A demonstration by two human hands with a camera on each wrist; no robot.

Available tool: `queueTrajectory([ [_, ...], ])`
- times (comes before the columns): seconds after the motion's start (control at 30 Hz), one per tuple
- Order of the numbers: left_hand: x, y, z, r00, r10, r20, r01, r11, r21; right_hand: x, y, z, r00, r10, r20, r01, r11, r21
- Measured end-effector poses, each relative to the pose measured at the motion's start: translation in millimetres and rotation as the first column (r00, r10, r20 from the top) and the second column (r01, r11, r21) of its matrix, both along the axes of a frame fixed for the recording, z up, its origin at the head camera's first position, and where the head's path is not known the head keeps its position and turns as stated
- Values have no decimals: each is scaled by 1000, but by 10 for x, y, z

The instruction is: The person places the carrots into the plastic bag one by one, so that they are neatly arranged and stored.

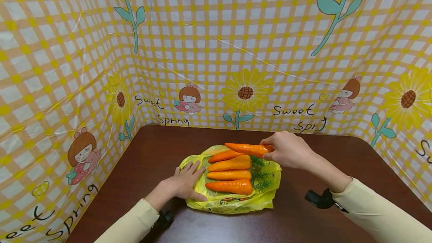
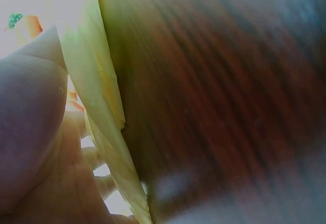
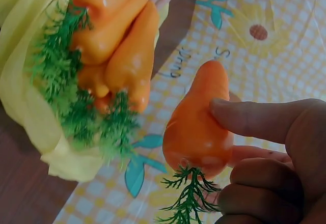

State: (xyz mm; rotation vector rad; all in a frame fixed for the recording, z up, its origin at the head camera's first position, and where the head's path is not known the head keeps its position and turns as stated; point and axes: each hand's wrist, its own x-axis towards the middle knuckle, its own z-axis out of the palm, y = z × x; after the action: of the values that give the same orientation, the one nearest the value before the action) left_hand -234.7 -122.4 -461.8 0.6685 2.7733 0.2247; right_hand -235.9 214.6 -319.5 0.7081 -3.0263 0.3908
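In the head view my right hand (image 1: 291, 150) holds an orange carrot (image 1: 244, 149) by its thick end, above the far edge of a yellow plastic bag (image 1: 243, 206). The right wrist view shows thumb and fingers pinching this carrot (image 3: 198, 127), its green top hanging down. Several more carrots (image 1: 229, 186) lie side by side on the bag, tips to the left, with feathery green tops (image 1: 263, 179) at the right. My left hand (image 1: 183, 183) rests with spread fingers on the bag's left side; in the left wrist view its palm (image 2: 35, 127) is beside the yellow plastic (image 2: 94, 76).
The bag lies on a dark brown wooden table (image 1: 310, 213). A checked cloth with sunflowers (image 1: 216, 48) hangs behind the table and along both sides. Black wrist devices (image 1: 318, 199) sit below both forearms.
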Motion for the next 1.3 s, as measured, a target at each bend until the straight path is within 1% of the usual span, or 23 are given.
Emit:
queueTrajectory([
  [0.13, 0, 3, -5, 1000, 4, 9, -4, 1000, -2, 36, -96, -59, 1000, 23, 7, -23, 1000, 13],
  [0.37, 42, -7, -52, 1000, 11, 29, -11, 1000, -18, 76, -297, -241, 997, 59, 42, -60, 998, 21],
  [0.5, 31, -17, -34, 1000, 13, 13, -12, 1000, -23, 62, -391, -284, 996, 79, 29, -80, 996, 32],
  [0.67, 15, -22, -18, 1000, 10, 12, -10, 1000, -17, 65, -449, -319, 995, 98, 30, -99, 994, 44],
  [0.83, 12, -23, -23, 1000, 11, 21, -10, 1000, -6, 62, -493, -376, 995, 100, 21, -101, 992, 80],
  [0.93, 4, -19, -24, 1000, 12, 27, -12, 1000, -2, 46, -526, -424, 994, 106, -3, -105, 988, 110],
  [1.07, -17, -5, -15, 1000, 6, 8, -6, 1000, -5, 24, -558, -482, 993, 116, -21, -112, 985, 134],
  [1.17, -27, -2, -3, 1000, 2, -10, -2, 1000, -3, 12, -584, -513, 995, 100, -3, -99, 987, 125],
  [1.3, -8, -13, 2, 1000, 5, -3, -5, 1000, 0, 5, -614, -556, 996, 89, 4, -89, 989, 115],
])
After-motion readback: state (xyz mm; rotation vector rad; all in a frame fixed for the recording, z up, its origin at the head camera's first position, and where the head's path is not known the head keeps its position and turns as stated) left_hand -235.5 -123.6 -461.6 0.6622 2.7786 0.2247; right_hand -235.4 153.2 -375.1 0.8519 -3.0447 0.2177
